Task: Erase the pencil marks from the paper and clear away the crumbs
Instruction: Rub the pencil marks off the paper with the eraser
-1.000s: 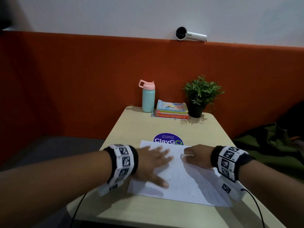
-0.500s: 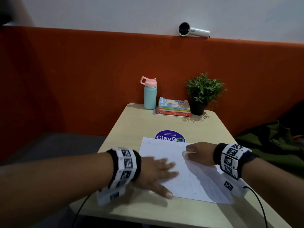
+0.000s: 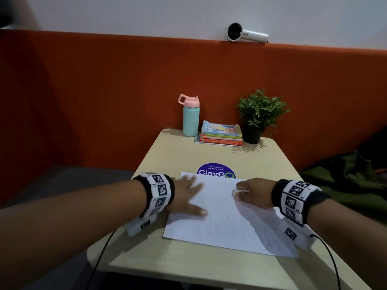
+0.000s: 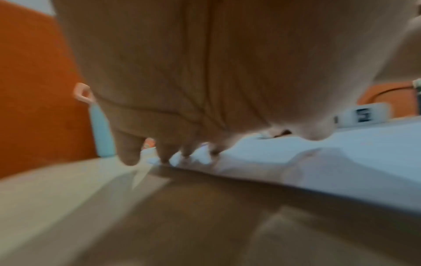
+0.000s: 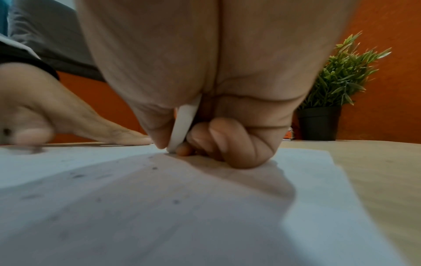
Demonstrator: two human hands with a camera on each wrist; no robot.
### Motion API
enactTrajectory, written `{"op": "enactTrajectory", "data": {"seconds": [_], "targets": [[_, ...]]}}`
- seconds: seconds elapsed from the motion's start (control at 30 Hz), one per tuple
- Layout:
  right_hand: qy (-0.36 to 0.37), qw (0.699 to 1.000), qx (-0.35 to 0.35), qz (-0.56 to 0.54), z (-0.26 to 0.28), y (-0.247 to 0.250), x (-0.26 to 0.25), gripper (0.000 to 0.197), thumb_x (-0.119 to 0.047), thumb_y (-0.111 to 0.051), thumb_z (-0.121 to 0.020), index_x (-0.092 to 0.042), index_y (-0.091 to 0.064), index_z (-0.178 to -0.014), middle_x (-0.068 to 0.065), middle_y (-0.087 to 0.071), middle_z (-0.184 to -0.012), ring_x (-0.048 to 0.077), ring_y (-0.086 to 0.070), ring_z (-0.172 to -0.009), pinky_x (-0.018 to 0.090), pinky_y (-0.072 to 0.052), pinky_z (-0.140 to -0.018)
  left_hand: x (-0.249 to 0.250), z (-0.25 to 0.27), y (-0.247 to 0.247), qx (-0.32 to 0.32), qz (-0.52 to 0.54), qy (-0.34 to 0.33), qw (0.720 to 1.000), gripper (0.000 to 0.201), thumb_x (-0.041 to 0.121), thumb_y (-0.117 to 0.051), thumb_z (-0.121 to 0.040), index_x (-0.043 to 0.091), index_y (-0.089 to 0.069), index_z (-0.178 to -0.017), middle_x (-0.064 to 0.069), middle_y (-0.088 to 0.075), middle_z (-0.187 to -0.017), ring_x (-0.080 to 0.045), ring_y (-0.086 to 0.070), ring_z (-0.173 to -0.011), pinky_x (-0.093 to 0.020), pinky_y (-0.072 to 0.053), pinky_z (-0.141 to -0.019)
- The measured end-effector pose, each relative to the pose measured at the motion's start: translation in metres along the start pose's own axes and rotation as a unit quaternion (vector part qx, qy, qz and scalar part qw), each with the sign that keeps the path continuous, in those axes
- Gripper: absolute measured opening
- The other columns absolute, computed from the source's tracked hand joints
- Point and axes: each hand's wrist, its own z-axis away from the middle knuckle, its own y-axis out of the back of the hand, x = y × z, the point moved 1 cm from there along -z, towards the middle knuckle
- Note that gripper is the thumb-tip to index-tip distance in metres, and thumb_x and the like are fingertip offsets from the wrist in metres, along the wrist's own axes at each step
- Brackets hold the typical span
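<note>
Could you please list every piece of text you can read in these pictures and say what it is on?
"ClayGO": purple round sticker on the table, its lower edge under the paper.
"Let's keep our pantries clean": same sticker, small.
Book stack spines and covers: too small to read.
Wristband markers: square codes, no words.

I'm seeing a white paper [image 3: 219,214] speckled with dark grey crumbs [image 5: 154,168], and a white eraser [image 5: 182,126] between my right fingers. Beyond the fingertips a purple sticker [image 3: 215,171] is showing white lettering. The bottle [image 3: 190,120] is teal with a pink lid, the plant [image 3: 260,107] green in a black pot, the wall [image 3: 104,91] orange.
</note>
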Motion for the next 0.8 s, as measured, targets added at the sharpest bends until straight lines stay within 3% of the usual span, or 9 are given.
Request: {"op": "enactTrajectory", "data": {"seconds": [0.07,0.17,0.23,0.3,0.4,0.43,0.57,0.7,0.8], "targets": [[0.001,1.000,0.001,0.000,0.000,0.000,0.000,0.027,-0.034,-0.035,-0.101,-0.015,-0.042,-0.084,0.004,-0.053,-0.089,0.023,-0.048,-0.085,0.030,-0.034,-0.074,-0.002,0.002,0.004,0.014,-0.019,0.000,1.000,0.111,0.087,-0.031,-0.085,0.019,0.014,-0.161,-0.008,0.022,-0.167,-0.029,0.013,-0.156,-0.055,0.000,-0.124],[0.003,1.000,0.006,0.004,-0.001,-0.001,0.002,0.028,-0.035,-0.037,-0.101,-0.020,-0.040,-0.077,0.004,-0.053,-0.088,0.024,-0.048,-0.084,0.030,-0.034,-0.073,0.038,0.027,0.003,0.011,-0.056,-0.159,0.986,0.105,0.082,-0.036,-0.088,0.025,0.015,-0.160,-0.002,0.025,-0.167,-0.020,0.021,-0.153,-0.048,0.009,-0.122],[0.002,1.000,0.007,0.010,-0.002,-0.001,0.002,0.029,-0.036,-0.038,-0.100,-0.023,-0.037,-0.074,0.002,-0.052,-0.086,0.024,-0.048,-0.084,0.031,-0.035,-0.074,0.052,0.036,-0.006,-0.023,-0.054,-0.216,0.975,0.101,0.078,-0.040,-0.091,0.028,0.014,-0.160,0.001,0.024,-0.167,-0.017,0.022,-0.153,-0.044,0.007,-0.121],[0.002,1.000,0.008,0.005,-0.001,-0.001,0.002,0.028,-0.035,-0.037,-0.100,-0.020,-0.039,-0.077,0.000,-0.050,-0.084,0.023,-0.048,-0.084,0.031,-0.036,-0.074,0.032,0.032,-0.009,-0.045,-0.031,-0.175,0.983,0.101,0.077,-0.043,-0.091,0.029,0.014,-0.160,-0.001,0.024,-0.167,-0.019,0.019,-0.154,-0.044,0.004,-0.123],[0.005,1.000,0.004,0.002,-0.001,-0.001,0.001,0.027,-0.036,-0.036,-0.100,-0.017,-0.041,-0.080,-0.002,-0.049,-0.081,0.023,-0.048,-0.084,0.031,-0.035,-0.074,-0.020,0.021,-0.005,-0.042,-0.020,-0.016,0.999,0.108,0.085,-0.036,-0.087,0.025,0.017,-0.160,-0.005,0.024,-0.167,-0.024,0.013,-0.156,-0.047,-0.001,-0.125],[0.007,1.000,0.005,0.004,-0.001,-0.001,0.001,0.028,-0.036,-0.036,-0.101,-0.017,-0.041,-0.081,-0.001,-0.049,-0.082,0.023,-0.048,-0.084,0.030,-0.034,-0.074,-0.032,0.020,-0.001,-0.045,-0.023,0.008,0.999,0.110,0.086,-0.034,-0.086,0.023,0.018,-0.160,-0.005,0.024,-0.167,-0.024,0.012,-0.156,-0.049,-0.002,-0.125],[0.011,1.000,0.005,0.011,-0.001,-0.001,0.001,0.026,-0.035,-0.036,-0.102,-0.014,-0.046,-0.090,0.001,-0.052,-0.090,0.022,-0.048,-0.086,0.029,-0.033,-0.074,-0.036,0.023,-0.001,-0.064,-0.021,-0.039,0.997,0.116,0.089,-0.039,-0.081,0.027,0.022,-0.158,-0.001,0.027,-0.166,-0.022,0.018,-0.155,-0.052,-0.001,-0.125],[0.023,1.000,0.017,0.008,0.000,0.003,0.002,0.026,-0.036,-0.041,-0.100,-0.015,-0.052,-0.091,0.003,-0.058,-0.094,0.024,-0.052,-0.089,0.031,-0.039,-0.077,-0.031,0.021,-0.009,-0.056,-0.020,-0.033,0.998,0.126,0.092,-0.049,-0.073,0.033,0.026,-0.156,0.004,0.032,-0.164,-0.019,0.024,-0.153,-0.057,0.006,-0.123],[0.090,0.994,0.061,0.018,0.005,0.018,-0.011,0.021,-0.031,-0.052,-0.096,-0.015,-0.065,-0.101,0.003,-0.064,-0.102,0.023,-0.057,-0.094,0.031,-0.045,-0.081,-0.034,0.016,0.000,-0.042,-0.048,-0.027,0.998,0.126,0.091,-0.050,-0.074,0.031,0.021,-0.158,0.002,0.026,-0.166,-0.023,0.019,-0.155,-0.061,0.004,-0.122]]}}
